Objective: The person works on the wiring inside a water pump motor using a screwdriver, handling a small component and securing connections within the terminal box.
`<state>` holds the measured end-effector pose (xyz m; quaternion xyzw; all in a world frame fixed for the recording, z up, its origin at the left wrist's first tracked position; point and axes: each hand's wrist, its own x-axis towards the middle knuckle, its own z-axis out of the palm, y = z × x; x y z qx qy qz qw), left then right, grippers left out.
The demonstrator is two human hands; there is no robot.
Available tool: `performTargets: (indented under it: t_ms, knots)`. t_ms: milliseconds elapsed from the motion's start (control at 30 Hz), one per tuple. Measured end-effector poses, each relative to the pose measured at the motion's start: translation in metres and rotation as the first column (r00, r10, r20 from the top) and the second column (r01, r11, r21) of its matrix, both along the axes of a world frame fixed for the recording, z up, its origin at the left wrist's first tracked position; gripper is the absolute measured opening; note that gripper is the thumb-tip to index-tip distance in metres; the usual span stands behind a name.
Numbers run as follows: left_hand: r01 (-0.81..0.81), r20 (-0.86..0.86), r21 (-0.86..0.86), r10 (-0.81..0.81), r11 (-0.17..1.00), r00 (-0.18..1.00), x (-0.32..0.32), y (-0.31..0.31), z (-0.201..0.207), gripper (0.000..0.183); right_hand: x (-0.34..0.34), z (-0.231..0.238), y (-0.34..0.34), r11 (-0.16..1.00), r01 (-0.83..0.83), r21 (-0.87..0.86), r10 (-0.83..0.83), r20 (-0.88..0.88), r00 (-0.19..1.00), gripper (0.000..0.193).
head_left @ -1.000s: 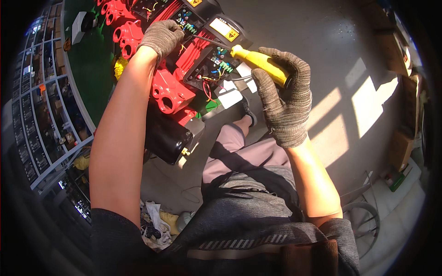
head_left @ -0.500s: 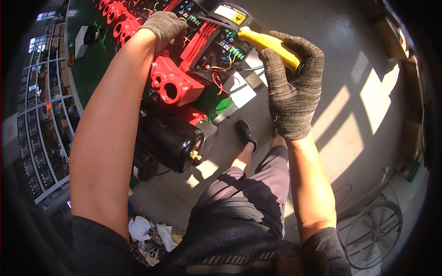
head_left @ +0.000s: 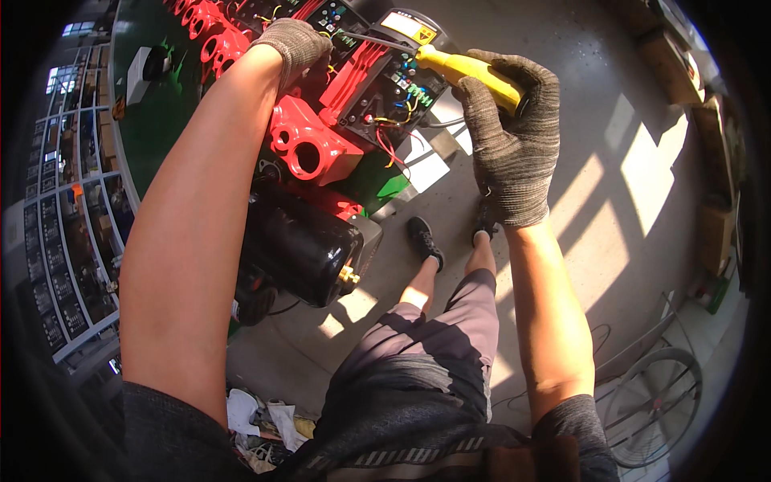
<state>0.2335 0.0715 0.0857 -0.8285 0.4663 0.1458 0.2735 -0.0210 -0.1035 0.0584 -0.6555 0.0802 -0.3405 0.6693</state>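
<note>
My right hand [head_left: 518,136], in a grey-brown knit glove, grips a screwdriver by its yellow handle [head_left: 470,74]. Its metal shaft points left, toward the gloved fingers of my left hand [head_left: 293,44]. Those fingers are curled together at the shaft's far end, above a circuit board; whatever they pinch is hidden. Closer to my right hand, another open black case holds a circuit board [head_left: 401,84] with green terminals and loose red and yellow wires. Beside it sits a red cast metal housing [head_left: 309,145] with round holes.
A black cylindrical tank [head_left: 301,241] with a brass fitting lies below the red housing. More red housings [head_left: 213,40] line the green bench [head_left: 161,120]. Shelving [head_left: 72,193] stands at left, cardboard boxes [head_left: 715,145] at right, a large fan [head_left: 654,406] at lower right.
Both hands keep their grip, with the screwdriver still aimed at the left fingers. The left hand has shifted slightly right, and the bench parts sit slightly lower and farther right in view.
</note>
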Motion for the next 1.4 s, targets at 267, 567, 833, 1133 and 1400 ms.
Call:
performTargets:
  t_ms: [267,567,833,1133,1400]
  knots:
    - [-0.009,-0.012,0.123,0.011,0.992,1.0,-0.005,-0.015,0.001,0.041,0.003,0.031,0.0,0.869,-0.019,-0.494,-0.001,-0.041,0.999,0.033]
    - [-0.05,0.081,0.108,0.041,0.993,0.996,0.014,-0.003,-0.021,0.015,0.024,0.115,-0.012,0.705,-0.204,-0.68,-0.008,-0.295,0.955,0.034]
    - [-0.232,-0.032,0.22,0.245,0.948,0.969,0.017,-0.007,-0.009,0.017,0.034,0.115,-0.019,0.52,-0.15,-0.841,0.094,-0.118,0.989,0.031]
    - [0.124,0.021,0.245,-0.133,0.962,0.991,0.019,-0.005,-0.013,0.019,0.034,0.121,-0.017,0.294,-0.178,-0.939,-0.019,-0.192,0.981,0.03]
    - [-0.391,-0.149,-0.135,0.371,0.911,0.917,0.01,-0.005,-0.018,0.016,0.042,0.126,-0.011,0.399,-0.124,-0.908,-0.028,-0.147,0.989,0.032]
